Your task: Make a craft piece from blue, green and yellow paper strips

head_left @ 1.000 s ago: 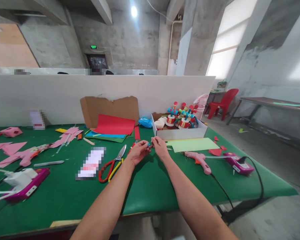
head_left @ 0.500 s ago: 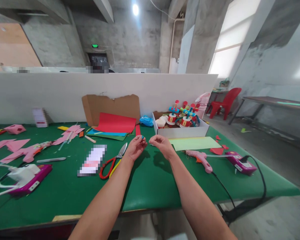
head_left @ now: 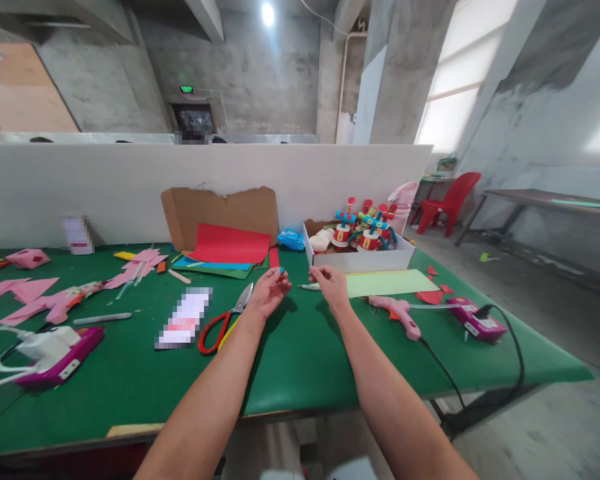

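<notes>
My left hand (head_left: 270, 292) is closed in a pinch above the green table, with a small blue piece (head_left: 281, 270) showing at its fingertips. Too little of that piece shows to tell its kind. To the right, my right hand (head_left: 330, 285) is pinched too; whatever it may hold is too small to make out. Beneath its fingers a slim pen-like thing (head_left: 310, 287) lies on the table. Scissors (head_left: 230, 320) with red handles rest just left of my left forearm. A pink glue gun (head_left: 397, 315) lies to the right of my right hand.
Behind my hands stands a white box (head_left: 365, 258) of paper-cup figures. Coloured sheets (head_left: 230, 245) lean near brown cardboard (head_left: 220, 203). Pale green paper (head_left: 380, 283) lies at right. Purple power strips (head_left: 477, 321) with cords sit on both sides. Pink scraps (head_left: 135, 267) lie left.
My right hand has moved a little to the right, widening the gap between the hands. The pen-like thing under it now shows more. My left hand keeps its pinch on the blue piece.
</notes>
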A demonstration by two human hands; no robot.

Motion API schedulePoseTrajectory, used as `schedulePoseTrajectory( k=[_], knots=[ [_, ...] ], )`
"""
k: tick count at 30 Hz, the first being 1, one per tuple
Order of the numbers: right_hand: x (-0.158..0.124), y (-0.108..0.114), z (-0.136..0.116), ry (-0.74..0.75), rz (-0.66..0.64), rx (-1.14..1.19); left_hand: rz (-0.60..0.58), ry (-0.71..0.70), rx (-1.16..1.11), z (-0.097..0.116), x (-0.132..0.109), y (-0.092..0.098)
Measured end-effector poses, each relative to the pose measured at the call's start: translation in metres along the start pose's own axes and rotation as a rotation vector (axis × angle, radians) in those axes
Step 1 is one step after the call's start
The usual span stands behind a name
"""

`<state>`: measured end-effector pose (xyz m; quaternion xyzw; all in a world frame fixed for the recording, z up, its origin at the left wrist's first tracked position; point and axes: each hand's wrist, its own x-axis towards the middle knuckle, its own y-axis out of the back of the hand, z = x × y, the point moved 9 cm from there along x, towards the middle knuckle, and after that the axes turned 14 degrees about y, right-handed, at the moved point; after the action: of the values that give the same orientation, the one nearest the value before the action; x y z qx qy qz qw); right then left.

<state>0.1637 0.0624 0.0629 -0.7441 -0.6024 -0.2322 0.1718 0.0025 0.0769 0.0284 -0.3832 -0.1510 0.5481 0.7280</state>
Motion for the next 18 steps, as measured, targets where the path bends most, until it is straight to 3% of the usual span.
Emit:
schedulePoseTrajectory(
  k=[3, 8, 13, 18],
  knots=[
    [-0.007, -0.017, 0.007, -0.096, -0.085, 0.143, 0.0, 0.027, 0.011, -0.004, 0.0, -0.001],
    [-0.017, -0.046, 0.0, -0.074, -0.29, 0.22, -0.029, 0.101, 0.046, -0.015, 0.002, -0.004],
    [-0.019, -0.047, 0.003, -0.106, -0.282, 0.266, -0.072, 0.14, 0.062, -0.022, 0.002, -0.008],
    [-0.017, -0.043, 0.005, -0.125, -0.241, 0.276, -0.045, 0.154, 0.123, -0.022, 0.002, -0.008]
  ],
)
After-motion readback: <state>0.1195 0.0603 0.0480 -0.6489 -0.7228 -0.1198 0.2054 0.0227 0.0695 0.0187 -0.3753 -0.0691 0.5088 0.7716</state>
